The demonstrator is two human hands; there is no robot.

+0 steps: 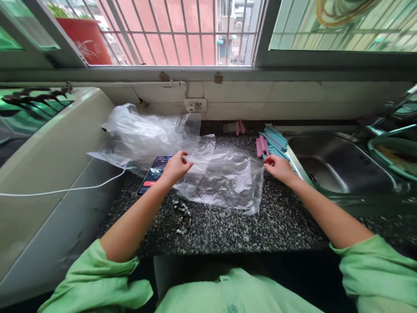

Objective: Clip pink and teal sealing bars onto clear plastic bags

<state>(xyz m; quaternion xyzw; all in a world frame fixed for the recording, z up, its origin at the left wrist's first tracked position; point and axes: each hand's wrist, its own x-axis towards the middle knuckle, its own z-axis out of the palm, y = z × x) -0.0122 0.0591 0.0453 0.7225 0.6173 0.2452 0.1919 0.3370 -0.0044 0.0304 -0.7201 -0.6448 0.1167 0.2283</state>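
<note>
A clear plastic bag (224, 178) lies flat on the speckled granite counter (247, 226). My left hand (176, 167) pinches its upper left edge, fingers closed on the film. My right hand (279, 167) rests at the bag's right side, fingers curled against a pile of teal and pink sealing clips (272, 141); whether it grips one I cannot make out. Another crumpled clear bag (143, 132) lies behind my left hand.
A phone (153, 174) with a lit screen lies on the counter, a white cable (65, 190) running left from it. A steel sink (339, 163) is at the right. A small beaded chain (183, 217) lies near the front. A white appliance (42, 174) stands at the left.
</note>
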